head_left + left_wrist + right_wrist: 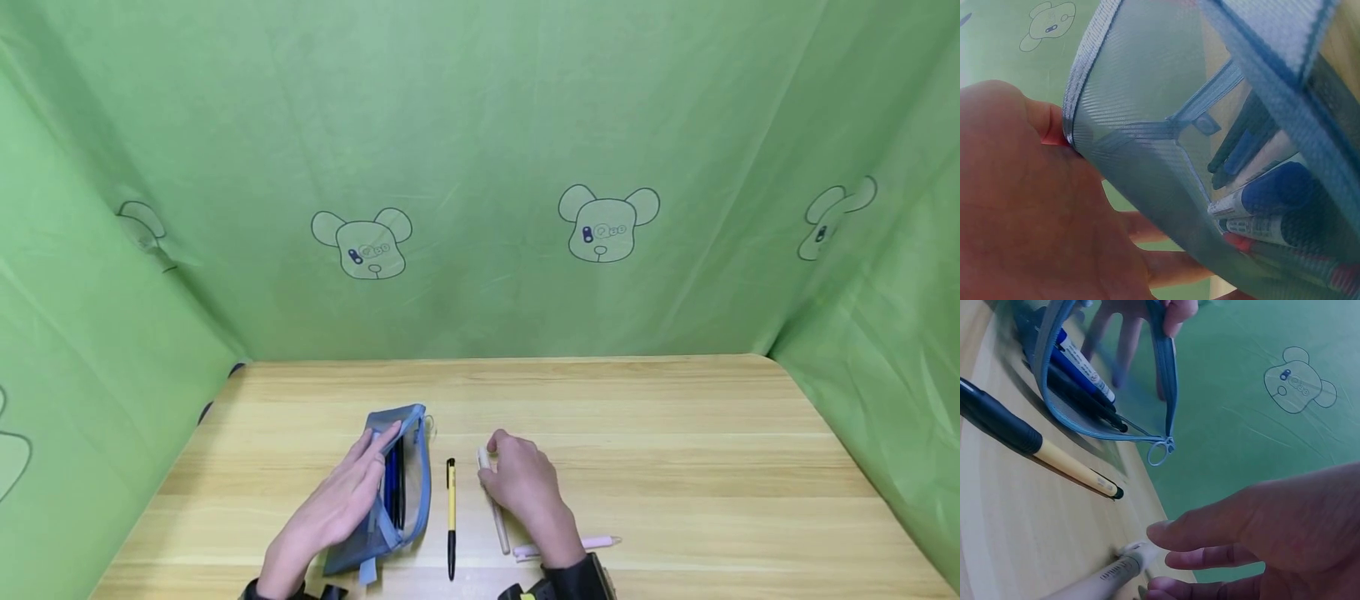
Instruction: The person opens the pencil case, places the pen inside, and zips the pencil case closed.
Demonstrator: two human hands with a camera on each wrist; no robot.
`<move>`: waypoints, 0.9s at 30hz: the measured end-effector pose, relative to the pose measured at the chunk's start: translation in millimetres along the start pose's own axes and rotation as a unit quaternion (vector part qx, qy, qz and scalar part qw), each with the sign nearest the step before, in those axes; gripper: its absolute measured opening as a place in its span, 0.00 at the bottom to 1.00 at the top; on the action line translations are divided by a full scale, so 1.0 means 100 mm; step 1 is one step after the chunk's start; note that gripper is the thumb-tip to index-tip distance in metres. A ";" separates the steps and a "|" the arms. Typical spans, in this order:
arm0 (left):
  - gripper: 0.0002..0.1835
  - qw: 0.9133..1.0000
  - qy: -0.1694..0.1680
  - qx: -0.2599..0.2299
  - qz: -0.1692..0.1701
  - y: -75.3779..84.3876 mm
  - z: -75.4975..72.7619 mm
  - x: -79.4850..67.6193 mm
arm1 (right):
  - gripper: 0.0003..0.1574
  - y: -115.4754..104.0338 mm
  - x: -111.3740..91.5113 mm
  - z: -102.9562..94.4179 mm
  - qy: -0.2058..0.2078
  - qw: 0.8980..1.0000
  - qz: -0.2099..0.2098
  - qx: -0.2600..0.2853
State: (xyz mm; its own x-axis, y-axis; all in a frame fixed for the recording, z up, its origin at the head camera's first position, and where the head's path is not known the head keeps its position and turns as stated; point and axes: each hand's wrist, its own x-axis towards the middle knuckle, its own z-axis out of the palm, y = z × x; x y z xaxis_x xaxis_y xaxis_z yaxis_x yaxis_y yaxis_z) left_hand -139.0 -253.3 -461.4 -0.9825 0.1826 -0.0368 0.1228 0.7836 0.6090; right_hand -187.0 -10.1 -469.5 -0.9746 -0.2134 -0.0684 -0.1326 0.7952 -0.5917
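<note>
A blue mesh pencil case (425, 483) lies unzipped on the table, with several pens and markers (1272, 190) inside. My left hand (345, 500) holds its left rim, the thumb over the edge and the fingers along the outside of the mesh. My right hand (525, 479) is just over the capped end of a pale beige pen (498, 521). In the right wrist view the thumb and fingers are parted, near the end of that pen. A yellow and black pen (452, 517) lies between the case and the right hand.
A pink pen (596, 542) lies partly hidden under the right wrist. The wooden table (675, 433) ends at a green curtain (480, 125) printed with bear heads, which also hangs at both sides. A ring-shaped zipper pull (1159, 454) hangs from the case's far end.
</note>
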 end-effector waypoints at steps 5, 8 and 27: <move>0.27 1.000 0.001 0.003 0.005 0.00 0.00 0.00 | 0.23 -0.03 -0.01 0.04 -0.011 1.000 0.006 -0.016; 0.27 1.000 0.002 0.004 0.008 0.00 0.00 0.00 | 0.23 -0.04 -0.03 0.05 -0.012 1.000 0.002 -0.023; 0.27 1.000 -0.005 -0.003 0.001 0.01 -0.01 0.00 | 0.13 -0.05 -0.04 0.11 -0.001 1.000 -0.003 -0.011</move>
State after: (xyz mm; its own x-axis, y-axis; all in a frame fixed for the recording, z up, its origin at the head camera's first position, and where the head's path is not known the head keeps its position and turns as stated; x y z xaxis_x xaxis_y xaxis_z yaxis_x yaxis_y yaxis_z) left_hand -139.4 -252.8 -460.3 -0.9809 0.1896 -0.0445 0.1230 0.7801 0.6134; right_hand -180.6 -18.9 -475.1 -0.9735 -0.2188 -0.0671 -0.1416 0.8061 -0.5746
